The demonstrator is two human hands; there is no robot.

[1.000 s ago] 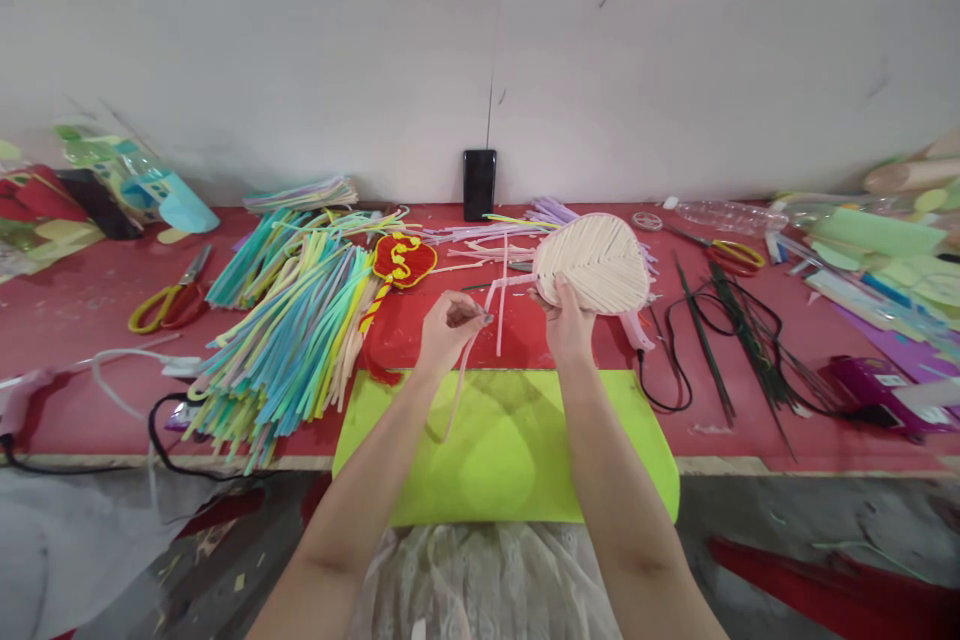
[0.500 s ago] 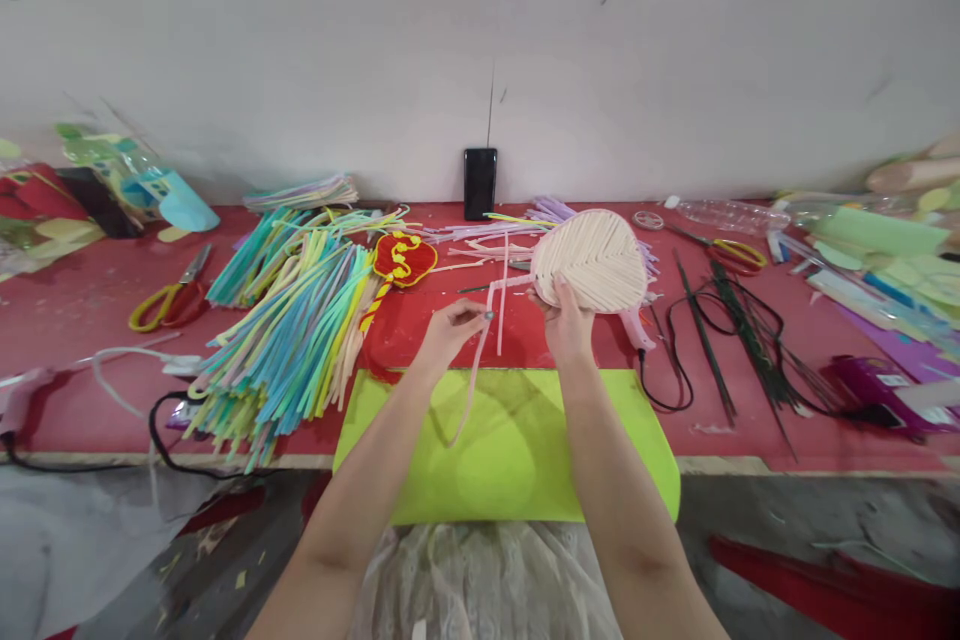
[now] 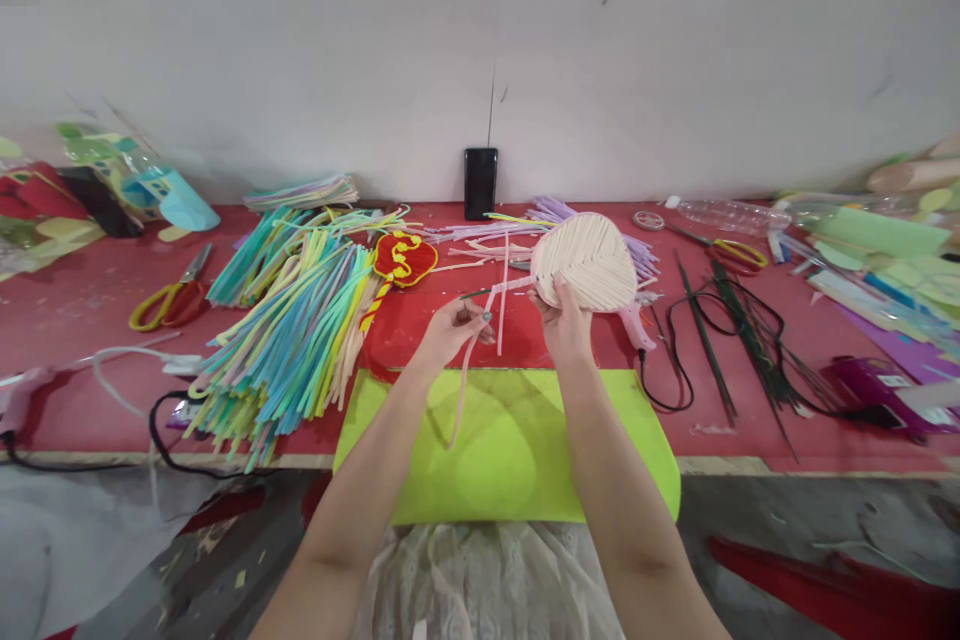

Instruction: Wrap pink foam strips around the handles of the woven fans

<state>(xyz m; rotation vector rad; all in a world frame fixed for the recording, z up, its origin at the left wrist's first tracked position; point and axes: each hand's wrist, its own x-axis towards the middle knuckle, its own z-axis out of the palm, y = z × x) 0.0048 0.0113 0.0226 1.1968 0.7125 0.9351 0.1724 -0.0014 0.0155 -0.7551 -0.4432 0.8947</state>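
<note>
A cream, leaf-shaped fan (image 3: 592, 255) of pipe cleaners with a pink rim is pinched near its base by my right hand (image 3: 568, 325), thumb on its front. From the fan a thin stem runs left, partly wrapped in pink, with a dark green end. My left hand (image 3: 459, 328) is closed on a pink pipe cleaner (image 3: 460, 395) beside that stem; its loose tail hangs down over the yellow-green mat (image 3: 495, 480). Whether the left fingers also touch the stem is hard to see. Another pink strand stands upright between my hands.
Bundled pastel pipe cleaners (image 3: 281, 320) and a red-and-yellow fan (image 3: 403, 258) lie left, near yellow-handled scissors (image 3: 169, 300). A phone (image 3: 480, 184) leans on the back wall. On the right are a pink glue gun (image 3: 637, 328), cords, dark green wires (image 3: 750, 350) and more scissors (image 3: 739, 255).
The fan has turned slightly and looks narrower, its right edge shifted left. My left fingers have shifted their hold on the pink pipe cleaner, and the stem's green end now shows above them.
</note>
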